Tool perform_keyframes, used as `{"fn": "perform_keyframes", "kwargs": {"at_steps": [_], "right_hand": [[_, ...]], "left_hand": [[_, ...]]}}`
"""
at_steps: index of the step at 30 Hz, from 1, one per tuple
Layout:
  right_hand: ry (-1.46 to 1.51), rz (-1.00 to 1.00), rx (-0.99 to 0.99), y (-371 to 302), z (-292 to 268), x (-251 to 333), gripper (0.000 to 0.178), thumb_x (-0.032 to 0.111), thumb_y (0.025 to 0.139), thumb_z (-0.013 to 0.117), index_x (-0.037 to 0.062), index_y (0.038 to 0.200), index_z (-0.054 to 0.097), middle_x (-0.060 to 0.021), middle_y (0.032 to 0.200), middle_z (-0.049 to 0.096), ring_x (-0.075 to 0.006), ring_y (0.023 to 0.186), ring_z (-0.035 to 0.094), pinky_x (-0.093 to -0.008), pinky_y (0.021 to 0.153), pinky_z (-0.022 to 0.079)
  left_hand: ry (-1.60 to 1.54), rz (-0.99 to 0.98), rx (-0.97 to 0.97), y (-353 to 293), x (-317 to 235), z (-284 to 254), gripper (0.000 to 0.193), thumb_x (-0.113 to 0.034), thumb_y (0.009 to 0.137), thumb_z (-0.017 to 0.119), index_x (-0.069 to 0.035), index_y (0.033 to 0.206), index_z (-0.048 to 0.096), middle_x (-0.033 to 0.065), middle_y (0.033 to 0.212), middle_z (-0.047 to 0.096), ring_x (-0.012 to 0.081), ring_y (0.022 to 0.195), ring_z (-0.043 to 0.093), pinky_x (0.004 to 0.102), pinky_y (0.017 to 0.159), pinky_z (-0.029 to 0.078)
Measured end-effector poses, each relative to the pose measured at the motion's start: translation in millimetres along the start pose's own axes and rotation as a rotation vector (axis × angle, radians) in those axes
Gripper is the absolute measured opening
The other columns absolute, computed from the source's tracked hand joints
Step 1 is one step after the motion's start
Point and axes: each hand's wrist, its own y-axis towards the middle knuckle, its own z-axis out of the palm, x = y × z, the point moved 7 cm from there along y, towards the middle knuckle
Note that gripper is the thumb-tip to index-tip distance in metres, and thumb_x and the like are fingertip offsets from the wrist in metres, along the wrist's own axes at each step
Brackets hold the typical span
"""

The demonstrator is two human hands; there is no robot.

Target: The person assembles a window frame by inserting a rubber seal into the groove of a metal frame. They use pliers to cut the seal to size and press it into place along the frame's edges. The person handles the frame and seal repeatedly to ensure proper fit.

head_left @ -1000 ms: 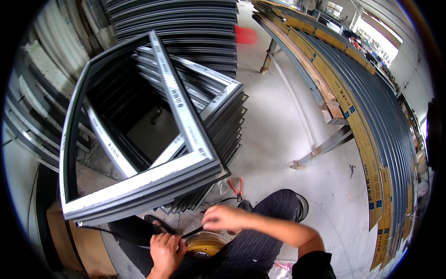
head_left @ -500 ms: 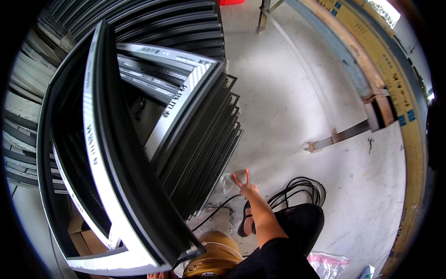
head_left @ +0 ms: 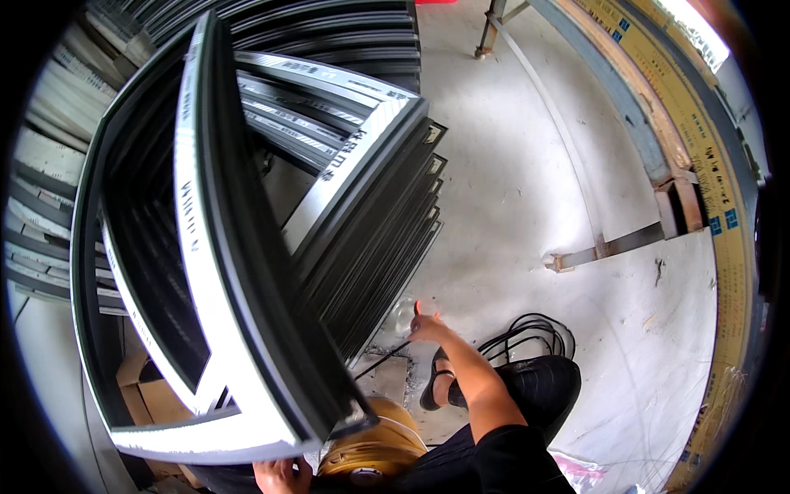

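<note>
My right hand [head_left: 425, 328] reaches forward, closed around a tool with two orange handles [head_left: 418, 309]; its working end is hidden. Beside this hand, a clear plastic piece [head_left: 402, 314] lies by the stacked frames. At the bottom, my left hand [head_left: 282, 476] has its fingers curled, right against the lower edge of a black and white window-like frame [head_left: 193, 206]. What those fingers hold, if anything, cannot be made out. That large frame leans at an angle over a stack of similar dark frames [head_left: 370, 239].
A yellow bucket [head_left: 362, 449] stands between my hands. Coiled black cable [head_left: 535, 333] lies on the floor near my knee. Cardboard boxes [head_left: 152, 395] sit at lower left. A rusty metal stand [head_left: 671, 206] and yellow-covered panels [head_left: 699, 156] line the right side.
My right hand has drawn slightly left with the orange-handled tool. My left hand has come further into view. The frames sit a little higher and to the right in the picture.
</note>
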Motion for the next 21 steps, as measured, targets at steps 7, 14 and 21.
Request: {"fn": "perform_keyframes", "kwargs": {"at_steps": [7, 14, 21], "right_hand": [[0.638, 0.036, 0.310, -121.8, -70.3, 142.8, 0.031, 0.005, 0.078, 0.067, 0.0005, 0.107, 0.057, -0.0082, 0.065, 0.059, -0.0147, 0.054, 0.058, -0.0264, 0.044, 0.043], [0.595, -0.292, 0.712, -294.7, -52.7, 235.8, 0.028, 0.017, 0.079, 0.062, 0.0002, 0.100, 0.056, -0.0002, 0.062, 0.047, -0.0078, 0.047, 0.041, -0.0212, 0.046, 0.036], [0.928, -0.334, 1.144, -390.6, 119.3, 262.3, 0.065, 0.051, 0.071, 0.072, -0.0021, 0.105, 0.053, -0.0050, 0.083, 0.055, -0.0054, 0.053, 0.045, -0.0173, 0.044, 0.032]], "left_hand": [[-0.071, 0.035, -0.120, -32.5, 3.9, -43.8, 0.006, -0.007, 0.076, 0.062, -0.005, 0.074, 0.057, 0.0107, 0.068, 0.053, 0.0304, 0.069, 0.054, 0.0430, 0.065, 0.041], [-0.149, 0.070, -0.241, -67.2, 20.2, -65.1, 0.012, -0.007, 0.075, 0.064, -0.005, 0.086, 0.063, 0.0094, 0.072, 0.057, 0.0276, 0.068, 0.055, 0.0400, 0.066, 0.042], [-0.269, 0.053, -0.395, -89.7, 45.2, -75.5, 0.013, -0.006, 0.063, 0.071, -0.006, 0.072, 0.062, 0.0086, 0.066, 0.056, 0.0276, 0.062, 0.055, 0.0382, 0.058, 0.041]]}}
